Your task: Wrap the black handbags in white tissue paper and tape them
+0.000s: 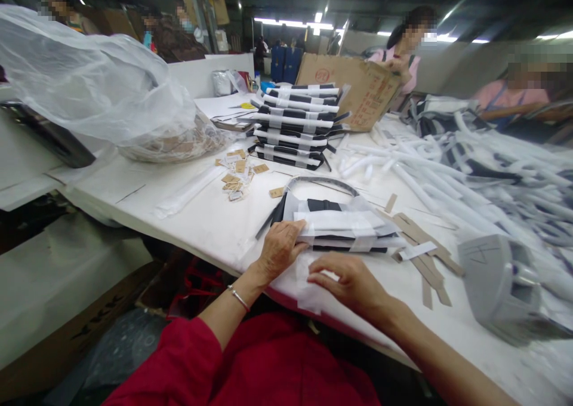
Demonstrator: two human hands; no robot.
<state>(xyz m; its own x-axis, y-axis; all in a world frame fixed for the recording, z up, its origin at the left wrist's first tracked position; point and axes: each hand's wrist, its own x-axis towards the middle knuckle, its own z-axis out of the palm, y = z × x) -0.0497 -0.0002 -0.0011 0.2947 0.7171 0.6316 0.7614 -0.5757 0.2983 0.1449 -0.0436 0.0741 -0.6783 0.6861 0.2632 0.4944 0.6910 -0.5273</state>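
Observation:
A folded black bag [329, 243] wrapped in white paper lies on the table in front of me, its grey strap [320, 181] looped out at the far side. My left hand [282, 248] is closed on the left end of this bag, thumb toward me and fingers over the edge. Just nearer to me than the bag hovers my right hand [347, 274], its fingers curved and thumb apart, with nothing visible between them. Thin white sheet material [290, 280] shows beneath and between the hands.
Similar wrapped bags form a stack [298, 125] behind. Brown tags [240, 167] lie left of it. Cardboard strips [423, 257] and a grey tape dispenser [487, 280] are at right, before piled white rolls [425, 179]. A plastic sack [111, 89] stands left; a co-worker [398, 54] holds a carton [344, 89].

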